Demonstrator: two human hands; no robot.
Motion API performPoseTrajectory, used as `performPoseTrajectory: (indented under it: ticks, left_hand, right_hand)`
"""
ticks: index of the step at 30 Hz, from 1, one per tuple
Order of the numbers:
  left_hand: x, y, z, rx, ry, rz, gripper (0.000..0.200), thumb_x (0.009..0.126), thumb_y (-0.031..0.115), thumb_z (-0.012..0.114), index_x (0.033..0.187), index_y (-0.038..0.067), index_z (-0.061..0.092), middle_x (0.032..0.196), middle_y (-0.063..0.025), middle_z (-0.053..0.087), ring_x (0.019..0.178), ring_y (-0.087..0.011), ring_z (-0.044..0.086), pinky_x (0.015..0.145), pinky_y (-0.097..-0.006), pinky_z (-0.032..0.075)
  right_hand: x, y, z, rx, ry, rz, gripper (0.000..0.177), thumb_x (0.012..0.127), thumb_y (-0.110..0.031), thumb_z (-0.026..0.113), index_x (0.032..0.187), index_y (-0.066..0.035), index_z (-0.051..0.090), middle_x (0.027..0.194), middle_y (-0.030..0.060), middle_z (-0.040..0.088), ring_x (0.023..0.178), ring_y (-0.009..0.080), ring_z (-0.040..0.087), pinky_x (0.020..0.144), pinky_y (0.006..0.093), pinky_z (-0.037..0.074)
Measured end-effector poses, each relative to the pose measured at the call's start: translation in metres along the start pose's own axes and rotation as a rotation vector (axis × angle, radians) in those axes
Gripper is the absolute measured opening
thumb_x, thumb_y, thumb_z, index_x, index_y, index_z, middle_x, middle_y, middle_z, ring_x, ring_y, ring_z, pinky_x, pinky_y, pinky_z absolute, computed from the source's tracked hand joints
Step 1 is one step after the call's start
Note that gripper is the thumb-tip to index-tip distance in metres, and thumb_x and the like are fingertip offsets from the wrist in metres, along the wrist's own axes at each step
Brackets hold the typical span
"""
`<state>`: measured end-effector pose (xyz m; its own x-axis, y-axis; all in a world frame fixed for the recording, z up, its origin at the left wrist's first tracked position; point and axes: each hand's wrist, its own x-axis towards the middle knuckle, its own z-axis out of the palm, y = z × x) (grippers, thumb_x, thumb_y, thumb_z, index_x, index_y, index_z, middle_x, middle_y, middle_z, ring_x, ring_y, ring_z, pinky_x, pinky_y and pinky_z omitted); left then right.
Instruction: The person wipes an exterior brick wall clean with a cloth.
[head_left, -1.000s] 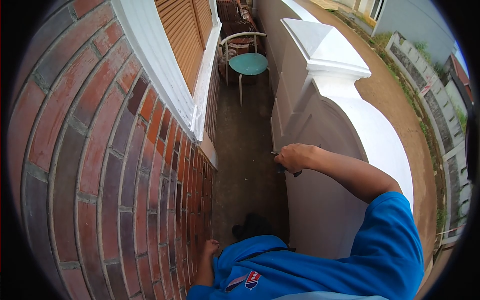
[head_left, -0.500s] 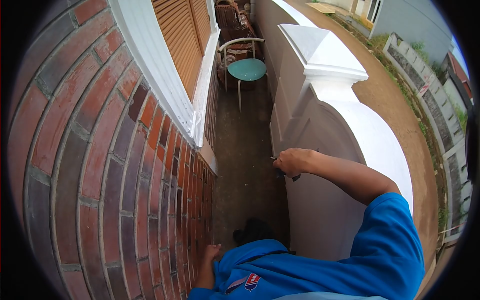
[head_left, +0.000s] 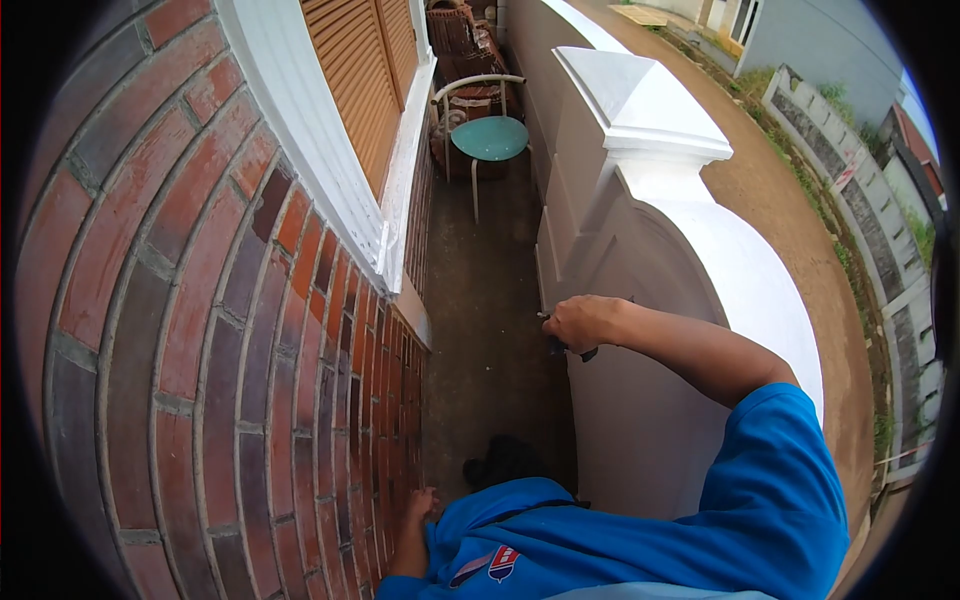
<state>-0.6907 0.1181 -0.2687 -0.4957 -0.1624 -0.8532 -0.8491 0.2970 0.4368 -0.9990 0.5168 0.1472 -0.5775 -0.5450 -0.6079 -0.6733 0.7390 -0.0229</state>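
My right hand (head_left: 583, 323) is closed around a small dark object (head_left: 588, 353), whose parts stick out below the fingers; a small light tip shows at the front. It is held beside the inner face of the white wall (head_left: 650, 420). Low on the left, my left hand (head_left: 424, 501) is next to the brick wall (head_left: 290, 400). Its fingers look curled, and what they may hold is too small to make out.
A chair with a round green seat (head_left: 489, 138) stands farther down the narrow passage, in front of brown stacked material (head_left: 459, 42). A white window frame (head_left: 395, 215) juts out on the left. A pillar cap (head_left: 640, 95) tops the wall.
The view has shifted very slightly. My right hand keeps its grip in nearly the same place, and my left hand has barely moved.
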Motion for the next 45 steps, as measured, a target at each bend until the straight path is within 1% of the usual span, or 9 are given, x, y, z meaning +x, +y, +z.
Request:
performPoseTrajectory:
  ticks: [5, 8, 11, 17, 20, 26, 29, 38, 45]
  left_hand:
    - [-0.009, 0.003, 0.005, -0.057, 0.147, 0.131, 0.061, 0.091, 0.014, 0.053, 0.151, 0.01, 0.04, 0.097, -0.0168, 0.069, 0.07, -0.024, 0.067, 0.059, -0.039, 0.059]
    - [0.001, 0.001, 0.0, 0.057, 0.08, 0.056, 0.072, 0.093, 0.011, 0.057, 0.158, 0.018, 0.026, 0.107, -0.0171, 0.069, 0.073, -0.0262, 0.066, 0.065, -0.0425, 0.058]
    - [0.008, -0.005, -0.001, 0.054, 0.045, 0.089, 0.07, 0.092, 0.01, 0.059, 0.156, 0.015, 0.031, 0.109, -0.0186, 0.069, 0.076, -0.0257, 0.068, 0.068, -0.0414, 0.058]
    - [0.019, -0.014, -0.002, 0.221, 0.111, 0.181, 0.062, 0.087, 0.014, 0.068, 0.146, 0.008, 0.048, 0.116, -0.0196, 0.068, 0.099, -0.027, 0.068, 0.08, -0.04, 0.059]
    - [0.01, -0.004, -0.004, 0.195, 0.059, 0.102, 0.058, 0.087, 0.016, 0.068, 0.142, 0.008, 0.053, 0.119, -0.0201, 0.068, 0.103, -0.0284, 0.068, 0.081, -0.0396, 0.057]
    - [0.024, -0.019, -0.003, 0.326, 0.122, 0.242, 0.051, 0.088, 0.019, 0.069, 0.136, 0.008, 0.059, 0.111, -0.0184, 0.069, 0.09, -0.0247, 0.069, 0.08, -0.0391, 0.057]
    - [0.016, -0.013, -0.003, 0.209, 0.082, 0.155, 0.05, 0.087, 0.02, 0.069, 0.135, 0.007, 0.059, 0.107, -0.0178, 0.07, 0.087, -0.0236, 0.069, 0.079, -0.0385, 0.056]
    - [0.027, -0.025, -0.001, 0.229, 0.09, 0.216, 0.049, 0.088, 0.02, 0.068, 0.133, 0.006, 0.061, 0.103, -0.0182, 0.071, 0.084, -0.0226, 0.069, 0.076, -0.0362, 0.055]
    - [-0.007, -0.001, 0.002, 0.195, 0.08, 0.123, 0.049, 0.088, 0.022, 0.067, 0.133, 0.006, 0.061, 0.108, -0.0203, 0.071, 0.097, -0.0273, 0.07, 0.086, -0.0385, 0.054]
  right_hand:
    - [0.001, 0.002, 0.005, 0.04, 0.029, -0.001, 0.027, 0.08, -0.008, 0.062, 0.106, -0.005, 0.068, 0.093, 0.0175, 0.071, 0.094, 0.0355, 0.07, 0.081, 0.0463, 0.056]
    - [0.0, 0.001, 0.003, 0.034, 0.021, 0.0, 0.027, 0.081, -0.008, 0.061, 0.106, -0.006, 0.068, 0.093, 0.0174, 0.071, 0.094, 0.0355, 0.07, 0.081, 0.0464, 0.056]
    - [0.001, 0.002, 0.005, 0.031, 0.028, -0.005, 0.027, 0.081, -0.008, 0.061, 0.107, -0.006, 0.068, 0.092, 0.0173, 0.071, 0.094, 0.0356, 0.07, 0.081, 0.0464, 0.056]
    - [0.005, 0.004, 0.009, 0.029, 0.02, 0.003, 0.028, 0.08, -0.009, 0.061, 0.107, -0.006, 0.068, 0.092, 0.0176, 0.071, 0.094, 0.0362, 0.07, 0.081, 0.0468, 0.056]
    - [0.003, 0.003, 0.006, 0.036, 0.008, 0.02, 0.026, 0.082, -0.011, 0.06, 0.107, -0.005, 0.069, 0.098, 0.017, 0.072, 0.097, 0.0357, 0.07, 0.082, 0.0442, 0.057]
    - [0.001, 0.0, 0.002, 0.025, 0.009, 0.013, 0.025, 0.083, -0.011, 0.059, 0.105, -0.004, 0.07, 0.099, 0.0169, 0.072, 0.097, 0.035, 0.071, 0.082, 0.0427, 0.058]
    - [-0.002, -0.002, -0.001, 0.02, 0.002, 0.017, 0.024, 0.083, -0.011, 0.059, 0.103, -0.004, 0.07, 0.098, 0.017, 0.072, 0.097, 0.035, 0.071, 0.082, 0.0429, 0.058]
    - [-0.001, 0.0, 0.001, 0.036, 0.034, -0.014, 0.026, 0.08, -0.009, 0.062, 0.105, -0.005, 0.068, 0.093, 0.0169, 0.072, 0.095, 0.0355, 0.07, 0.081, 0.0455, 0.056]
    - [0.0, 0.0, 0.004, 0.021, 0.036, -0.013, 0.028, 0.08, -0.009, 0.063, 0.107, -0.005, 0.067, 0.093, 0.0171, 0.071, 0.094, 0.0352, 0.07, 0.081, 0.0455, 0.056]
